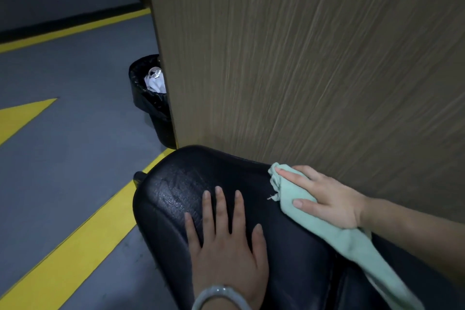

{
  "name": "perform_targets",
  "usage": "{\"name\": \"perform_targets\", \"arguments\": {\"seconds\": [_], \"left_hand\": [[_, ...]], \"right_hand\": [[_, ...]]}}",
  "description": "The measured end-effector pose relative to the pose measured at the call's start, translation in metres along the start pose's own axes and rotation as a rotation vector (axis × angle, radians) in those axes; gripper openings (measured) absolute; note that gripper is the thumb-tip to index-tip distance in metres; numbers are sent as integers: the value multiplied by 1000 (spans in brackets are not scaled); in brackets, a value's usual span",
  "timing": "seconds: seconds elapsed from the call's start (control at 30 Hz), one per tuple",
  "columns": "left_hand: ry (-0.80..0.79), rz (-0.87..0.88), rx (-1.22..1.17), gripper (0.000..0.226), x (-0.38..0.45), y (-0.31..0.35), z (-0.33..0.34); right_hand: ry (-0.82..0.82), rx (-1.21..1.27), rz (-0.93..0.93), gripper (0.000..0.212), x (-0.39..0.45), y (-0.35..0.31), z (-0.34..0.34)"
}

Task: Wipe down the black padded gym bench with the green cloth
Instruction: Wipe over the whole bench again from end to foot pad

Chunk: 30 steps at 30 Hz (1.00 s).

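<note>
Clearly mid-wipe: the right hand (324,199) presses the green cloth (334,231) onto the bench (176,189) by the far end; left hand (226,241) lies flat, fingers straight. Most padding looks untouched.

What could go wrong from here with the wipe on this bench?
1. The right hand presses the green cloth at the bench edge nearest the wood panel; knuckles may scrape the panel.
2. The left hand lies flat mid-pad, so the area beneath it could go unwiped.
3. The cloth's loose tail trails off toward the right side and may snag or drag.
</note>
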<state>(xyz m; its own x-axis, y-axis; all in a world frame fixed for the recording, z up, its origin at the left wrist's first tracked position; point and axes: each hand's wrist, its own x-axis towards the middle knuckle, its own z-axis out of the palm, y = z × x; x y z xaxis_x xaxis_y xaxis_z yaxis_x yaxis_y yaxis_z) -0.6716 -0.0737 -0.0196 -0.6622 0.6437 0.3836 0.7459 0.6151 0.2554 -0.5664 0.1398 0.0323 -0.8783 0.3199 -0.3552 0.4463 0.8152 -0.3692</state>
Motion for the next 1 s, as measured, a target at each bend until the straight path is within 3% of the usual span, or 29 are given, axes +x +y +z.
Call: {"name": "perform_targets", "arguments": {"seconds": [0.23,0.5,0.73,1.0], "left_hand": [[-1,-3,-5,64,0,0,4],[-25,-1,5,70,1,0,-2],[-74,8,5,70,1,0,-4],[-136,14,-12,58,0,0,-10]], "right_hand": [[-143,-29,-130,67,40,-3,-18],[-211,-184,-411,68,93,-34,-25],[-237,-73,-413,63,128,-57,-23],[-170,-61,-356,62,99,-39,-20]]}}
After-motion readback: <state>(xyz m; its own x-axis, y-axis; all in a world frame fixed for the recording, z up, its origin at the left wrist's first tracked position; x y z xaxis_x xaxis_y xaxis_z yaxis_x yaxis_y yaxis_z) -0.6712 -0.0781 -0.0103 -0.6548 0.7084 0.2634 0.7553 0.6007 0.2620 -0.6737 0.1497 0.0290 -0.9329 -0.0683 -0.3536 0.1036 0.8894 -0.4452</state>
